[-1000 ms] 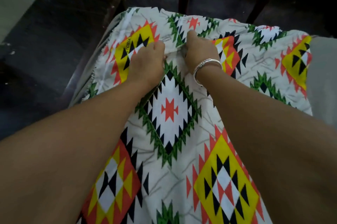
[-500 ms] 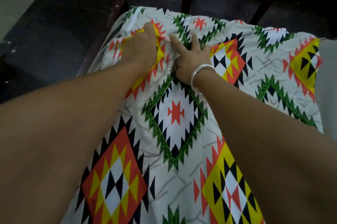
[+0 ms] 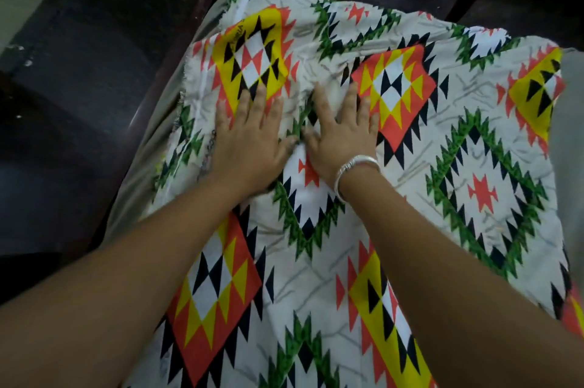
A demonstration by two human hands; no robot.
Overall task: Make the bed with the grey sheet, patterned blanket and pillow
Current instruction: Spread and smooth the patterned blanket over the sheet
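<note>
- Plainly, the patterned blanket (image 3: pixel 316 261) is the thing in hand: one blanket, spread over the bed and filling most of the view, with its far edge rumpled and a few creases near the middle.
- On the blanket, towards its far end, lie two hands side by side and almost touching: the left hand (image 3: pixel 249 147) and the right hand (image 3: pixel 339 137).
- Both have their fingers (image 3: pixel 259 100) straight and spread, pressed flat on the cloth. Neither grips or pinches anything.
- One silver bracelet (image 3: pixel 357 166) sits on the right wrist.
- Beneath the blanket, the grey sheet (image 3: pixel 148 160) shows as a strip along its left edge and again past its right edge, so it looks already laid.
- Left of the blanket runs one dark wooden bed rail (image 3: pixel 177 52), and beyond that the dark floor (image 3: pixel 79 71).
- No pillow is in view.
- Judged from this, the step is smoothing the blanket flat over the sheet.
- Next, the palms would likely need to sweep outward from the blanket's middle to push the creases to its edges, then square the far edge. The pillow would come after.
</note>
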